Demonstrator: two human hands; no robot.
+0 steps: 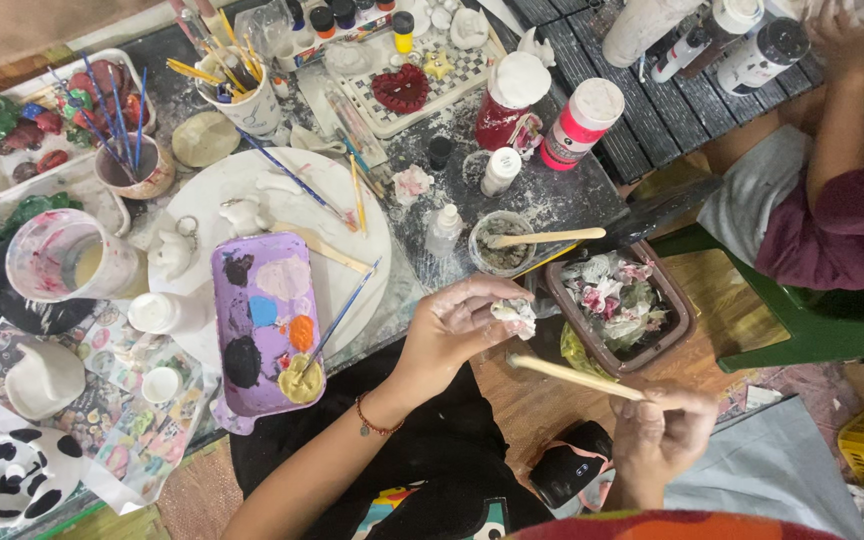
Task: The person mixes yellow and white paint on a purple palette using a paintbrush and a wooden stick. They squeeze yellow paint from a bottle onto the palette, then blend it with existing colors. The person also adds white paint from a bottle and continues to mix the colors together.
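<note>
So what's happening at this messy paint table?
A person sits at a craft table crowded with paint bottles and brushes. Their left hand pinches a crumpled, paint-stained tissue near a brown bin of used tissues, and their right hand holds a wooden stick. A purple palette with paint blobs lies beside them. Another person sits opposite.

Matt wooden stick (574, 378), crumpled tissue (515, 314)

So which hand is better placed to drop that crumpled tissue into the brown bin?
Probably the left hand. It already pinches the crumpled tissue right beside the brown bin of used wipes. The right hand is lower down and occupied, gripping a wooden stick.
</note>
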